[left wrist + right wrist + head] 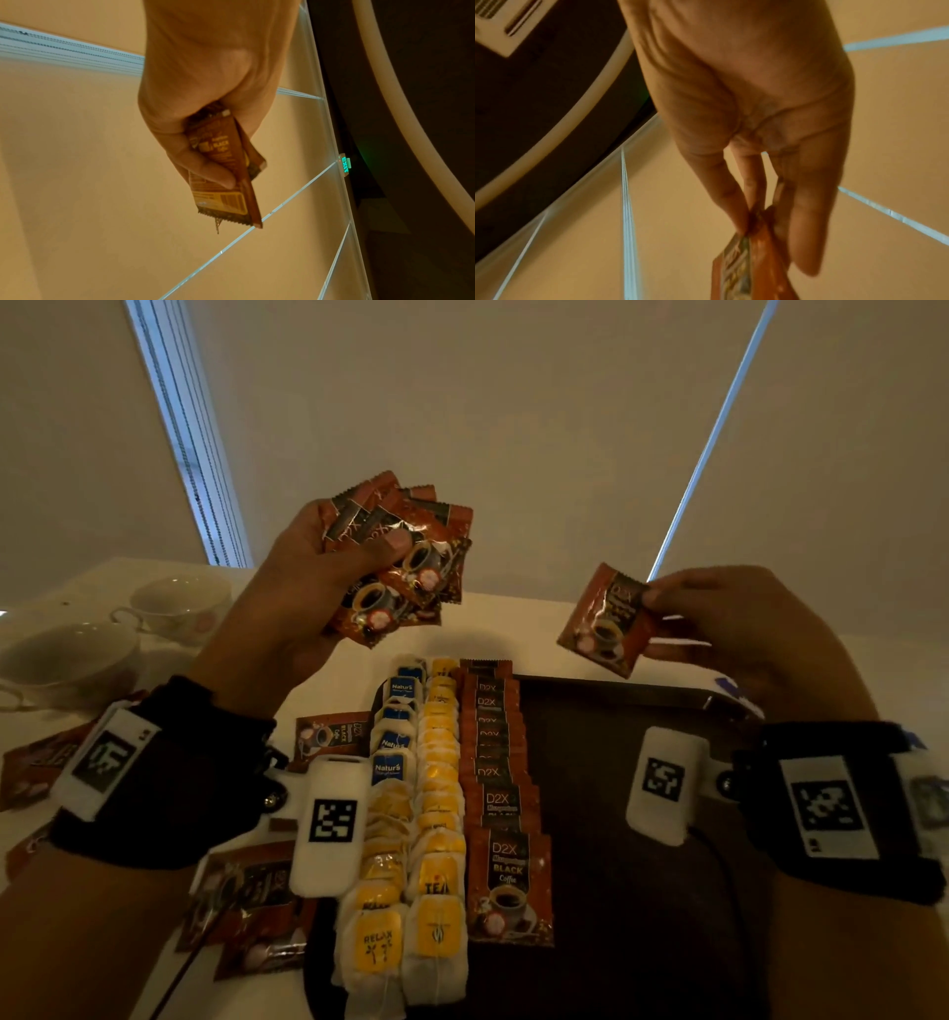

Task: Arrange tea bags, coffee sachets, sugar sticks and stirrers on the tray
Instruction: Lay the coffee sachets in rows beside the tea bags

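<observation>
Head view: right hand point(729, 629) pinches one coffee sachet point(606, 621), left hand point(303, 588) grips a bunch point(400, 557); lay it overlapping the sachet row point(500, 783), label up.

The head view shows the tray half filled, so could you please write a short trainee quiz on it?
1. True or false: the left hand holds a single sachet.
2. Which row on the tray lies furthest to the person's right? A) blue-label tea bags B) yellow-label tea bags C) coffee sachets
3. Fill in: the right hand pinches one ____ above the tray.

Key
1. False: it grips a bundle of sachets.
2. C.
3. Coffee sachet.
</observation>
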Demonstrator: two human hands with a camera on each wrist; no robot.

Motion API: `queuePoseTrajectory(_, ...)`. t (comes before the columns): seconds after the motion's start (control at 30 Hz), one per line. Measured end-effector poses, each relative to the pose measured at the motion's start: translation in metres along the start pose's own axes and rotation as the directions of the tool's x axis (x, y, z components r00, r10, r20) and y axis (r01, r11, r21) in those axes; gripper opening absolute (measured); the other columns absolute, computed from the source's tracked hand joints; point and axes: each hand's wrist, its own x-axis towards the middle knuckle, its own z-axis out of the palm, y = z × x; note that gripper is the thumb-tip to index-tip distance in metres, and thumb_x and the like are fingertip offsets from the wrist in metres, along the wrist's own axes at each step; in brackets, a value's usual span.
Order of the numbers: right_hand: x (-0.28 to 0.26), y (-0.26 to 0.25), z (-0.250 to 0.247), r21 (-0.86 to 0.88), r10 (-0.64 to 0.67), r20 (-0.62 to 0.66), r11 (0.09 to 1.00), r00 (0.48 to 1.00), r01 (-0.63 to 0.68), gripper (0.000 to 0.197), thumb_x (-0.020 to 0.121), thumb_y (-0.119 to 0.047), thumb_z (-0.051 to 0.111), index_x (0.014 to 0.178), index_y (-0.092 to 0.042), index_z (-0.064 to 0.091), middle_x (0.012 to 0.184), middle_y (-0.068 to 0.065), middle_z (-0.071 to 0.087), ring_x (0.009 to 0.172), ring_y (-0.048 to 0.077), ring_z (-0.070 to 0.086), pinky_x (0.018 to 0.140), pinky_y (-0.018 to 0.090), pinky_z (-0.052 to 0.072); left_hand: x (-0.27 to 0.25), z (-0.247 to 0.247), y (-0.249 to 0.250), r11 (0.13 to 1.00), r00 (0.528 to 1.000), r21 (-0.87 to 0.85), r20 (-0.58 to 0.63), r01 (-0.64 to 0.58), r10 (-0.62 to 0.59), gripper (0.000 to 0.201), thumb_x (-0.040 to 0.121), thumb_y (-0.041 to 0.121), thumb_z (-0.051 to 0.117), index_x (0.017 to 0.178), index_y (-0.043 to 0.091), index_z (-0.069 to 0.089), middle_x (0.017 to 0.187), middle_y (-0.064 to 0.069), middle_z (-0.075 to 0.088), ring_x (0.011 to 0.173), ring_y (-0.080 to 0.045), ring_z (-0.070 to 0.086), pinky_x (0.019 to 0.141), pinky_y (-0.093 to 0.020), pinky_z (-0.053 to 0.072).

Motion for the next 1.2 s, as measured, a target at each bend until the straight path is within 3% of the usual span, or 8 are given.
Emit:
queuePoseTrajectory(0.23,0.049,0.014,0.027,-0.555,0.194,0.183,0.829,0.964,-0.062,0.008,0.085,-0.004,0.063,0.086,-0.010,0.067,0.078,0.004,0.063,0.071,0.012,0.057,0.065,0.026,0.050,-0.004,0.005,0.000,1.000,0.999,0.003,0.044,-0.023,0.023,0.031,0.085,0.014,0.065,0.109,0.023,0.050,0.101,0.003,0.066,0.077,-0.010,0.071,0.056,-0.025,0.056)
queuePoseTrajectory(0.4,0.080,0.037,0.050,-0.672,0.274,0.200,0.737,0.941,-0.072,0.023,0.083,0.001,0.064,0.105,0.006,0.065,0.081,0.010,0.062,0.073,0.017,0.057,0.067,0.028,0.050,-0.005,0.007,0.000,0.998,0.995,0.038,0.089,-0.043,0.040,0.032,0.084,0.014,0.066,0.110,0.024,0.051,0.101,0.002,0.067,0.082,-0.012,0.071,0.063,-0.028,0.058)
queuePoseTrajectory(0.57,0.093,0.049,0.062,-0.636,0.308,0.156,0.758,0.939,-0.143,0.027,0.079,0.000,0.068,0.104,0.009,0.065,0.073,0.013,0.061,0.066,0.020,0.057,0.078,0.034,0.052,-0.001,0.005,-0.001,0.998,0.994,0.056,0.099,-0.042,0.036,0.034,0.083,0.015,0.066,0.113,0.021,0.050,0.101,0.001,0.067,0.082,-0.015,0.071,0.064,-0.029,0.059)
queuePoseTrajectory(0.67,0.100,0.050,0.065,-0.618,0.290,0.181,0.777,0.940,-0.120,0.028,0.079,-0.002,0.070,0.104,0.009,0.065,0.082,0.016,0.064,0.074,0.023,0.059,0.086,0.039,0.052,0.000,0.005,-0.003,0.997,0.994,0.068,0.103,-0.043,0.036,0.029,0.083,0.016,0.065,0.107,0.024,0.051,0.099,0.002,0.067,0.080,-0.013,0.071,0.062,-0.027,0.058)
queuePoseTrajectory(0.87,0.102,0.050,0.068,-0.620,0.281,0.226,0.780,0.933,-0.085,0.025,0.081,-0.003,0.068,0.105,0.007,0.065,0.080,0.011,0.062,0.069,0.016,0.056,0.069,0.029,0.052,0.003,0.004,-0.008,0.995,0.994,0.092,0.110,-0.034,0.024,0.026,0.084,0.015,0.065,0.104,0.024,0.051,0.096,0.001,0.067,0.077,-0.012,0.071,0.059,-0.026,0.058)
queuePoseTrajectory(0.97,0.097,0.048,0.064,-0.618,0.280,0.238,0.782,0.930,-0.077,0.033,0.081,-0.010,0.070,0.110,0.004,0.062,0.103,0.016,0.064,0.084,0.020,0.058,0.076,0.032,0.053,0.004,0.005,-0.011,0.995,0.993,0.094,0.116,-0.023,0.012,0.027,0.083,0.015,0.065,0.105,0.024,0.051,0.098,0.000,0.067,0.081,-0.015,0.070,0.061,-0.027,0.059)
queuePoseTrajectory(1.07,0.088,0.036,0.058,-0.561,0.123,0.220,0.828,0.968,0.023,0.038,0.084,-0.020,0.066,0.117,-0.002,0.058,0.113,0.012,0.059,0.093,0.021,0.056,0.072,0.032,0.052,0.004,0.007,-0.016,0.995,0.991,0.102,0.135,0.004,-0.018,0.028,0.082,0.014,0.066,0.104,0.023,0.052,0.097,-0.001,0.067,0.080,-0.017,0.070,0.062,-0.029,0.059)
queuePoseTrajectory(1.2,0.052,0.006,0.051,-0.254,-0.029,0.300,0.961,0.953,0.109,0.034,0.089,-0.040,0.055,0.107,-0.013,0.064,0.101,0.004,0.066,0.087,0.015,0.063,0.068,0.025,0.054,0.001,0.012,-0.022,0.985,0.982,0.174,0.188,-0.001,-0.032,0.031,0.081,0.013,0.067,0.107,0.020,0.051,0.099,-0.004,0.067,0.081,-0.017,0.071,0.063,-0.029,0.059)
